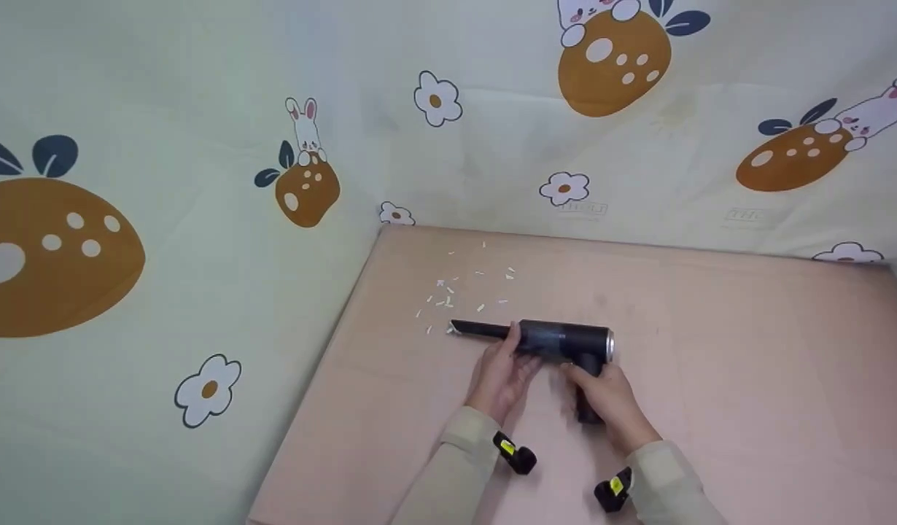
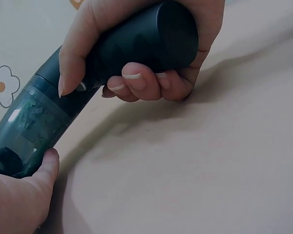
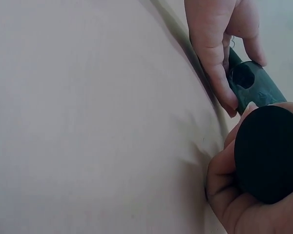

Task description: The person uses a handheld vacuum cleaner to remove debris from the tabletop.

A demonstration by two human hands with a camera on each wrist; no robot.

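A black handheld vacuum (image 1: 565, 334) lies level just over the pink surface, its slim nozzle (image 1: 481, 328) pointing left. My right hand (image 1: 615, 401) grips its handle (image 2: 141, 46), fingers curled round it and the thumb near a small button. At the front, my left hand (image 1: 498, 375) supports the body near the nozzle's base, thumb and fingers on either side. Inside the see-through dust cup (image 2: 36, 119) pale scraps show. Small white paper scraps (image 1: 481, 308) are scattered beyond the nozzle, and a few sit right at its tip.
The pink tabletop (image 1: 747, 364) meets a cloth wall (image 1: 492, 160) printed with rabbits, fruit and flowers at the back and left. Black wrist cameras (image 1: 518, 456) are strapped at both sleeves.
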